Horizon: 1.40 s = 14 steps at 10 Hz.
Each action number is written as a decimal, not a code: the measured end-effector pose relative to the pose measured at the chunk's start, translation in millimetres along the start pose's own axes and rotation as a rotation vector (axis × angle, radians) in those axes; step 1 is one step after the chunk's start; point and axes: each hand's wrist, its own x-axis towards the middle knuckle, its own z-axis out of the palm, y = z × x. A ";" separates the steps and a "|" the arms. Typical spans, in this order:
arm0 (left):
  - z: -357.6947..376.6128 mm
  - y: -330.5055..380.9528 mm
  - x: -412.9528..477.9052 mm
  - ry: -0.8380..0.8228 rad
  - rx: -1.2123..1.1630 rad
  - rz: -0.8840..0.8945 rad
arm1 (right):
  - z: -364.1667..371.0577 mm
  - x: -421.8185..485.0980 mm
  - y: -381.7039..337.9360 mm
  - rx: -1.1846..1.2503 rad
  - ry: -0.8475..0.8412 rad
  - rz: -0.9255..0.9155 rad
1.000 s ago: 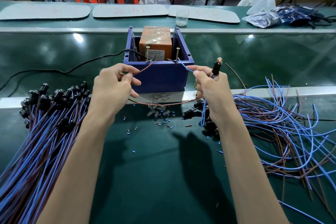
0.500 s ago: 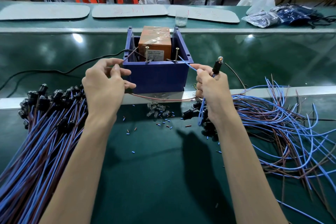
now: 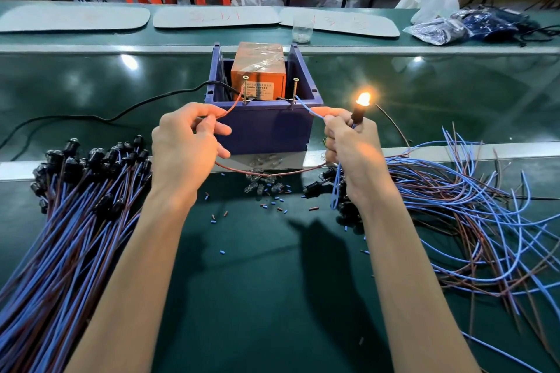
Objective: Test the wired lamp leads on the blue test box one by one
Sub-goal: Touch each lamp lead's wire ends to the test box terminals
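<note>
Head view showed a lamp (image 3: 363, 99) lit, left hand (image 3: 185, 145) and right hand (image 3: 351, 145) each pinching a lead (image 3: 235, 104) onto box (image 3: 266, 127) screws (image 3: 245, 89); left bundle (image 3: 75, 221) seemed done, right tangle (image 3: 469, 206) looked untested.

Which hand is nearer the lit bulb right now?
Right. The right hand grips the socket directly beneath the lit bulb; the left hand is across the blue test box, pinching the red lead.

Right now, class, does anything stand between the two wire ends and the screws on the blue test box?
Nothing visible does: the red wire reaches the left screw, the blue wire the right screw, and the lamp glows.
</note>
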 end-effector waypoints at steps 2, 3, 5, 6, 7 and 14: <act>-0.6 -0.3 -0.1 -0.003 0.002 -0.015 | 0.5 -1.7 -0.7 -0.011 -0.013 0.001; -0.8 0.4 -0.4 -0.005 0.004 -0.011 | 0.5 -1.4 -0.3 -0.027 -0.007 0.000; -1.5 -0.5 0.6 -0.005 0.009 -0.011 | 1.0 -1.7 -0.8 -0.024 -0.015 0.000; -0.9 -0.4 0.8 -0.002 0.012 -0.006 | 0.1 -2.4 -1.5 -0.038 -0.027 0.009; -0.2 0.8 1.0 -0.012 0.005 -0.004 | -0.9 -2.9 -2.8 -0.031 -0.034 0.002; -7.6 9.3 4.8 -0.106 -0.075 -0.102 | -10.2 -1.7 -16.5 -0.271 0.111 0.022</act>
